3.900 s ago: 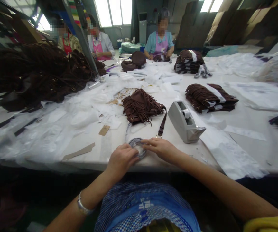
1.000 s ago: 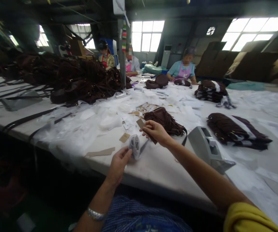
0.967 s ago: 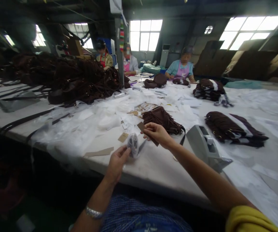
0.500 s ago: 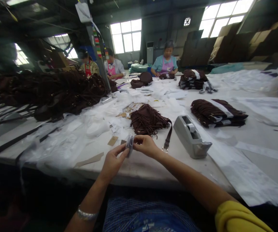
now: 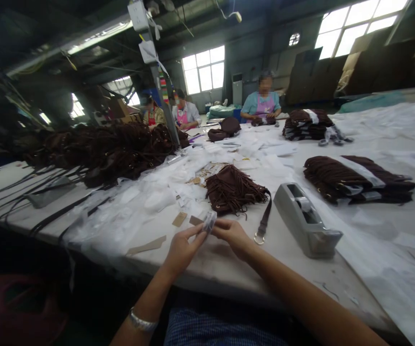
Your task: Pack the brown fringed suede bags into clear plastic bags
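Observation:
My left hand (image 5: 183, 247) and my right hand (image 5: 231, 234) meet just above the near edge of the white table (image 5: 229, 269). Both pinch a small coiled strap wrapped in clear plastic (image 5: 209, 222) between their fingertips. A small brown card (image 5: 195, 220) shows just behind the left fingertips. Right behind the hands lies a brown fringed bag (image 5: 233, 191), its strap with a metal ring (image 5: 264, 224) trailing toward my right hand.
A grey tape dispenser (image 5: 305, 219) stands right of my hands. Stacks of brown bags (image 5: 355, 179) lie further right and a big dark heap (image 5: 95, 149) at the left. Clear plastic bags and card scraps (image 5: 146, 246) litter the table. Three people work at the far end.
The camera has tilted up a little. My hands have shifted slightly right and the wrapped strap is now held closer between both sets of fingertips.

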Motion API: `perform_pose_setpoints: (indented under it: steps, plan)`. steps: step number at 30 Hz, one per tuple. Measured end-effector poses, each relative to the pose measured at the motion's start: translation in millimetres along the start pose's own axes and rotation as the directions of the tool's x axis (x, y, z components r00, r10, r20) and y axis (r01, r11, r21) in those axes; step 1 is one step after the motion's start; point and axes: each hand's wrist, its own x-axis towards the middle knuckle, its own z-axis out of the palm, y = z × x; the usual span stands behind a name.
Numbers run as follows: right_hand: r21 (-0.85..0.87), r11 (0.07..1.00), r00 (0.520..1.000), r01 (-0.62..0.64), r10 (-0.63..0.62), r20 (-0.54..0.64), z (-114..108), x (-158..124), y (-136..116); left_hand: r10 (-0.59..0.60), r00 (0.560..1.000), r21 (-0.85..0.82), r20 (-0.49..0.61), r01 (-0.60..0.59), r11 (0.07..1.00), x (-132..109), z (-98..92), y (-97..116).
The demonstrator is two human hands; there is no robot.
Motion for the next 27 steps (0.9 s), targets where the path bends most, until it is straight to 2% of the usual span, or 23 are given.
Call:
perform_pose_setpoints:
  steps: [3, 7, 10, 14, 17, 22, 27]
  plan:
    - [0.050, 0.995, 0.996, -0.091, 0.091, 0.004, -2.0, -1.9, 0.5, 0.003, 1.000, 0.011, 0.014, -0.003, 1.000, 2.1, 0.9, -1.6]
    - [0.134, 0.982, 0.991, -0.135, 0.134, 0.020, -2.2, -4.8, 1.8, -0.019, 1.000, 0.080, -0.006, 0.019, 0.997, 4.1, 0.3, -4.6]
    - [0.192, 0.973, 0.991, -0.126, 0.134, -0.029, 1.4, -5.2, 4.3, -0.026, 0.999, 0.099, -0.030, 0.029, 0.995, 5.1, 1.9, -3.7]
    - [0.278, 0.956, 0.989, -0.090, 0.118, -0.085, 7.5, -5.4, 10.0, -0.012, 0.997, 0.014, -0.074, 0.013, 1.000, 5.9, 8.6, -2.0]
    - [0.320, 0.945, 0.989, -0.064, 0.103, -0.105, 10.1, -6.1, 14.3, -0.043, 0.995, -0.031, -0.093, 0.040, 0.999, 6.2, 13.0, -4.6]
    - [0.311, 0.945, 0.986, -0.100, 0.137, -0.098, 11.3, -6.8, 16.9, -0.061, 0.993, -0.043, -0.105, 0.057, 0.997, 6.3, 11.4, -10.8]
    - [0.256, 0.966, 0.987, -0.028, 0.067, -0.145, 16.0, -7.6, 15.4, -0.054, 0.991, -0.019, -0.125, 0.052, 0.998, 4.1, 12.1, -11.8]
